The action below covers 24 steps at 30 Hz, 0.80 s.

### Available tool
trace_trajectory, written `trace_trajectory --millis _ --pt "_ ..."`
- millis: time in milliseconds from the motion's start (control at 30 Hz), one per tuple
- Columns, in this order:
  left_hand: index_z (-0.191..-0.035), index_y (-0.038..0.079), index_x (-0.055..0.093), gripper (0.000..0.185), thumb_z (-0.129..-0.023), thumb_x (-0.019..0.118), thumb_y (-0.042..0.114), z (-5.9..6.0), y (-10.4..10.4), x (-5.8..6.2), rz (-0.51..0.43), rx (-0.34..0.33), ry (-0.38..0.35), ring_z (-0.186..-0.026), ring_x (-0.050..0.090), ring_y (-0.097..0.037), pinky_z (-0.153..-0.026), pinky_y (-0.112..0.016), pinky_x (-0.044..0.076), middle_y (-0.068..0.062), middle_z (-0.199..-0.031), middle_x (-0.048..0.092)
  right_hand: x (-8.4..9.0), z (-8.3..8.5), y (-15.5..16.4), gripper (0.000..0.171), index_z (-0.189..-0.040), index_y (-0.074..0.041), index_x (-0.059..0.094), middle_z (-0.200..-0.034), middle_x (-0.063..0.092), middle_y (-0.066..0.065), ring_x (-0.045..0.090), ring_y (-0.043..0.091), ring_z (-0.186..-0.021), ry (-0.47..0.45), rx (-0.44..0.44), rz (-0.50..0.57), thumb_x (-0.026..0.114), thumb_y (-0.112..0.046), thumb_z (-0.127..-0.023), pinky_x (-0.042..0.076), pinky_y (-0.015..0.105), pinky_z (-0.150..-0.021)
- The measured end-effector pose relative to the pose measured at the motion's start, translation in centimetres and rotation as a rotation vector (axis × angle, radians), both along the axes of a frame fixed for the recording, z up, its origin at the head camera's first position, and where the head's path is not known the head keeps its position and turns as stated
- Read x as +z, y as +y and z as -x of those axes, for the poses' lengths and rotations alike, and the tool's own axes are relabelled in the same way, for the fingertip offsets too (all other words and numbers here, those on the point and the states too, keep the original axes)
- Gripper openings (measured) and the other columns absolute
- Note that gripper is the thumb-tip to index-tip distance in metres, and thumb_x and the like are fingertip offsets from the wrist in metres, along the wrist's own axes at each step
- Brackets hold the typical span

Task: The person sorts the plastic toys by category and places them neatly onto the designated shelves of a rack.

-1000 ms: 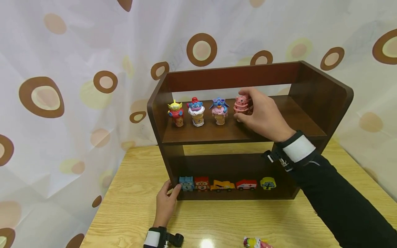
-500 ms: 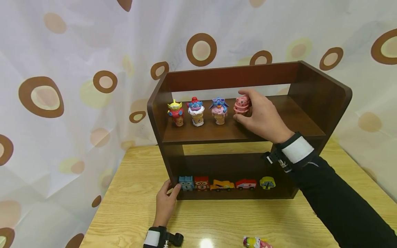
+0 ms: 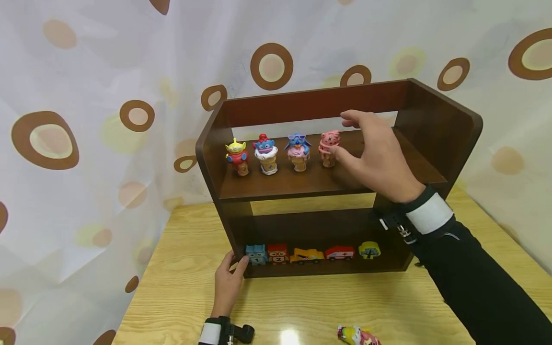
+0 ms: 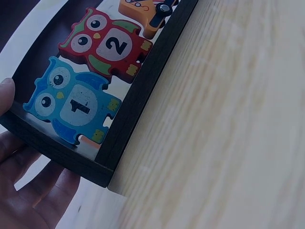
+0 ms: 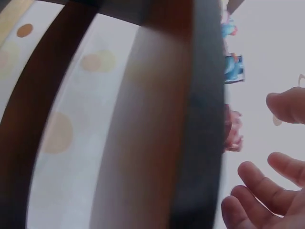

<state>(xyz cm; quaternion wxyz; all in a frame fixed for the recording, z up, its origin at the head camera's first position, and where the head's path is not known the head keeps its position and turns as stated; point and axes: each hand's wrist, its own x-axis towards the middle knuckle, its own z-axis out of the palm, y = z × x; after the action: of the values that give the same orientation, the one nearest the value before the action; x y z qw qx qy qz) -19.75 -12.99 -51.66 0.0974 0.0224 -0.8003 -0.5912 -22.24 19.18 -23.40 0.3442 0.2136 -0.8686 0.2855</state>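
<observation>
A dark brown two-tier shelf stands on the table. My left hand holds the lower front edge of its left side panel, thumb inside and fingers outside, beside a blue owl block marked 1. On the upper tier a pink ice-cream-cone figurine stands upright. My right hand is just to its right with fingers spread, the thumb tip overlapping the figurine in the head view. Left of it stand a blue long-eared figurine, a red-hatted blue figurine and a green three-eyed alien figurine.
The lower tier also bears a red owl block marked 2, a yellow truck, a red ambulance and a tree block. Another colourful figurine lies on the table near the front.
My right hand has let go of the pink figurine and moved right, its fingers opening; the figurine stays on the upper tier. The head view has shifted slightly. My left hand stays on the shelf.
</observation>
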Motion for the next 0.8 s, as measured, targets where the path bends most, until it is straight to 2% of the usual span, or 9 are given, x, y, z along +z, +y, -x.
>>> trace_trajectory --millis 233,433,567,700,800 --pt "-0.135 0.017 0.059 0.042 -0.098 0.062 0.036 0.1 0.0 -0.2 0.0 -0.004 0.02 -0.128 0.056 -0.03 -0.104 -0.051 0.05 -0.008 -0.135 0.063 0.1 -1.2 0.2 0.054 -0.132 0.004 0.055 -0.126 0.062 0.024 0.051 0.04 -0.119 0.113 0.018 0.026 0.076 -0.008 -0.084 0.031 0.058 -0.111" --pt "-0.135 0.016 0.06 0.041 -0.097 0.062 0.034 0.1 0.1 -0.2 -0.006 0.003 0.018 -0.126 0.057 -0.03 -0.103 -0.05 0.051 -0.009 -0.133 0.064 0.1 -2.6 0.0 0.05 -0.128 0.005 0.058 -0.124 0.063 0.024 0.052 0.039 -0.118 0.217 0.041 0.013 0.076 -0.006 -0.083 0.032 0.054 -0.111" --pt "-0.134 0.015 0.06 0.042 -0.098 0.062 0.035 0.1 0.1 -0.1 -0.001 0.006 0.022 -0.126 0.057 -0.03 -0.102 -0.05 0.051 -0.009 -0.133 0.064 -0.2 -4.3 -0.1 0.043 -0.124 0.005 0.061 -0.121 0.063 0.025 0.049 0.041 -0.117 0.283 0.064 -0.022 0.069 -0.02 -0.09 0.033 0.05 -0.109" --pt "-0.135 0.015 0.059 0.042 -0.098 0.061 0.036 0.1 0.2 0.1 0.003 0.007 0.021 -0.127 0.057 -0.031 -0.103 -0.051 0.051 -0.009 -0.135 0.063 -0.7 -6.0 -0.5 0.051 -0.115 0.003 0.066 -0.116 0.064 0.023 0.048 0.04 -0.116 0.333 0.11 -0.002 0.056 -0.044 -0.098 0.034 0.044 -0.108" --pt "-0.135 0.015 0.059 0.042 -0.098 0.062 0.035 0.2 0.3 0.0 -0.002 0.006 0.023 -0.127 0.057 -0.031 -0.103 -0.051 0.051 -0.01 -0.134 0.064 -1.2 -7.0 -0.7 0.054 -0.109 0.002 0.069 -0.112 0.065 0.021 0.05 0.039 -0.112 0.359 0.147 0.007 0.052 -0.049 -0.099 0.034 0.038 -0.108"
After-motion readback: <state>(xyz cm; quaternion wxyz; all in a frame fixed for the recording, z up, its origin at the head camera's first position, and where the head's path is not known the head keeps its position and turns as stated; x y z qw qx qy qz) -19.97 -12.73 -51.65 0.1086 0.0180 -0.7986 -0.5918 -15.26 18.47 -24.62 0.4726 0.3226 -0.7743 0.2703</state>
